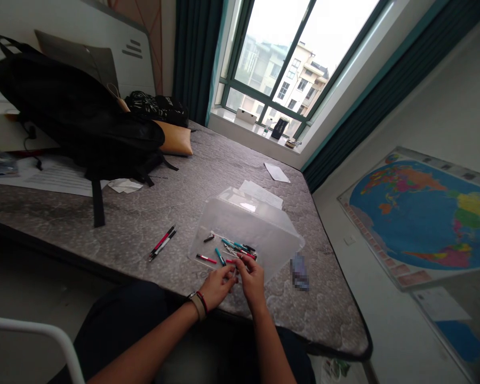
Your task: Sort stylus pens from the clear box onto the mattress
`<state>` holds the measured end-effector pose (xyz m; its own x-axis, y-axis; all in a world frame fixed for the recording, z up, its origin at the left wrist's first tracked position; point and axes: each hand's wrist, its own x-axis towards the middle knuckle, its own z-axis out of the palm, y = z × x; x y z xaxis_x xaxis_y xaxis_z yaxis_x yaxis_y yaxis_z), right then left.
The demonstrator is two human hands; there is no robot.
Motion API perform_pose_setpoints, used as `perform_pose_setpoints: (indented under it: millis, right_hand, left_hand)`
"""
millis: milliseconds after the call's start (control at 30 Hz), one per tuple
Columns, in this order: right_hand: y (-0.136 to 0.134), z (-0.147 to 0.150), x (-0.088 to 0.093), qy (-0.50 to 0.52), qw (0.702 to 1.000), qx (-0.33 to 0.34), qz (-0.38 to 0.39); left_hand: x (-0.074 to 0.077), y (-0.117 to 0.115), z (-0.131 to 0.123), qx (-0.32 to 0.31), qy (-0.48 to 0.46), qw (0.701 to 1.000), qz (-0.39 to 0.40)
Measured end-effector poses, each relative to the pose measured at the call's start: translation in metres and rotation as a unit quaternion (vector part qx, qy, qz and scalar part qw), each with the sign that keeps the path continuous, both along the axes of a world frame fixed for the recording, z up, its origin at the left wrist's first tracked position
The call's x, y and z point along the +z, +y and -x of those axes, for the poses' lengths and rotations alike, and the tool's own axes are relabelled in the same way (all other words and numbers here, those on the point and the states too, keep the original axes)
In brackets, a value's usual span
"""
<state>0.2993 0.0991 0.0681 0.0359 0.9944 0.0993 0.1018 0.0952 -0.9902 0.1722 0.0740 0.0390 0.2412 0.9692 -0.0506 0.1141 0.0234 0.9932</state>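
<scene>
My left hand (219,286) and my right hand (251,278) meet at the near edge of a translucent plastic box (260,218). Fingers of both hands are pinched together, almost touching. Whatever small part they hold is too small and covered to make out. Several pens and pen parts lie in the box just beyond my fingers: a red and black piece (206,259), a teal piece (220,257), a short dark piece (208,238) and a pile of teal, white and dark pieces (240,246). On the mattress to the left, two pens (162,243) rest side by side.
A grey mattress (144,208) carries everything. Left of the box are a black backpack (76,117) and a tan pouch (176,140). White papers (277,173) lie behind the box, a blurred object (300,272) to its right. A world map (424,213) hangs on the right wall.
</scene>
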Motion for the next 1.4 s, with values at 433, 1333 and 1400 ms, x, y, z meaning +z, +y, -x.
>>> perform_pose_setpoints:
  millis: [433, 1333, 1400]
  right_hand:
    - [-0.003, -0.004, -0.008, 0.151, 0.988, -0.023, 0.027]
    - [-0.002, -0.005, 0.003, 0.2, 0.972, -0.046, 0.111]
    - [-0.002, -0.004, 0.003, 0.2, 0.972, -0.045, 0.118]
  left_hand:
    - [-0.005, 0.003, 0.002, -0.028, 0.005, 1.0, -0.009]
    - [0.015, -0.003, 0.008, -0.14, -0.065, 0.981, 0.115]
    - [0.013, -0.004, 0.008, -0.131, -0.059, 0.984, 0.103]
